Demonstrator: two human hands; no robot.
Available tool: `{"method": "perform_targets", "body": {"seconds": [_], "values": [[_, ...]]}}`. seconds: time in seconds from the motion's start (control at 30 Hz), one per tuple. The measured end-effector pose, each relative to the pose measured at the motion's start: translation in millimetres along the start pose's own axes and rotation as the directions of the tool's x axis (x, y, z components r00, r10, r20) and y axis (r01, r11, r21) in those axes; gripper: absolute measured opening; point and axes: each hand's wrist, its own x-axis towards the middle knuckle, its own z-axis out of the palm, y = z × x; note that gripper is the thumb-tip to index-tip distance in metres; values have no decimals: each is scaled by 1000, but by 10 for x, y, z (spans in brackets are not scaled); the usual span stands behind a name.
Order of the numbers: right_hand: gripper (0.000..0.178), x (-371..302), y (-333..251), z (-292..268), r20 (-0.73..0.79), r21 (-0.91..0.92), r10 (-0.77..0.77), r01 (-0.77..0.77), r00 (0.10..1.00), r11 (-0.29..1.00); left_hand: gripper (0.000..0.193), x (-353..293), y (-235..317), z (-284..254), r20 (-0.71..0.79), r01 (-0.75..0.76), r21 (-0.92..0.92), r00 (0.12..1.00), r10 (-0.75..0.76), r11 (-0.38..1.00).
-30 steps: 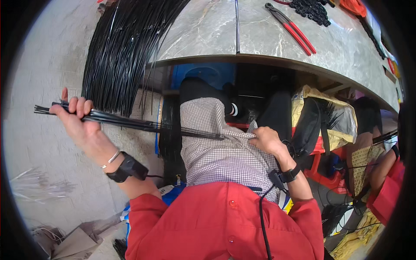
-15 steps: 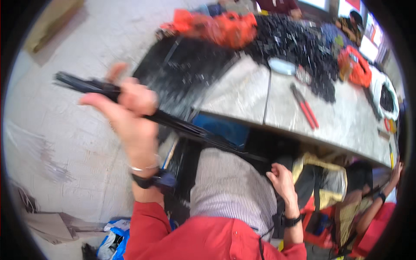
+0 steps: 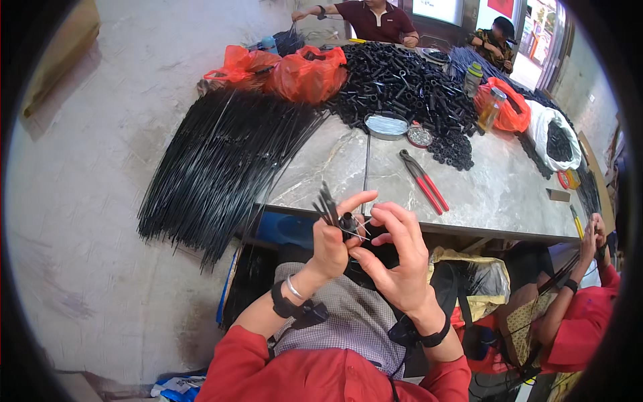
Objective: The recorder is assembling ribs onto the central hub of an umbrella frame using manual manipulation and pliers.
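Note:
Just before the table's front edge, my left hand point(image 3: 329, 249) is closed round a bundle of thin black rods point(image 3: 326, 204) that look like umbrella ribs. A short black tube end point(image 3: 347, 220) shows among them, with thin silvery wires or tips jutting out to the right. My right hand point(image 3: 400, 258) is beside the bundle, its fingers curved and spread apart. Its thumb comes close to the left fingers; whether it touches the wires I cannot tell. Both hands are above my lap, and the bundle's lower part is hidden.
A thick spread of black rods point(image 3: 214, 161) overhangs the table's left edge. On the grey tabletop point(image 3: 321, 164) are red-handled pliers point(image 3: 424, 182), an oval dish point(image 3: 386, 125), a tin of small parts point(image 3: 420, 137) and heaped black tubes point(image 3: 402, 80). Co-workers sit beyond and at right.
My left hand has come from the far left to the middle, and the long bundle is now end-up. My right hand has risen from my lap to meet it.

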Motion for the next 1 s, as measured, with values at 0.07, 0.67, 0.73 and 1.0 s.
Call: {"method": "perform_targets", "body": {"seconds": [0.07,0.67,0.73,1.0], "values": [[47,12,8,18,-39,-50,-33,31,999,998,102,-19,-84,-7,26,-64,31,998,64,997],[21,-32,328,246,-92,-203,-144,123,985,971,93,80,-408,-69,-13,-273,111,961,277,955],[18,-27,343,280,-88,-111,-58,48,994,993,88,90,-465,-102,-14,-297,126,954,301,947],[47,257,1452,-371,38,-729,167,-87,985,679,86,216,-621,-317,-133,-2,-24,991,-1,1000]]}}
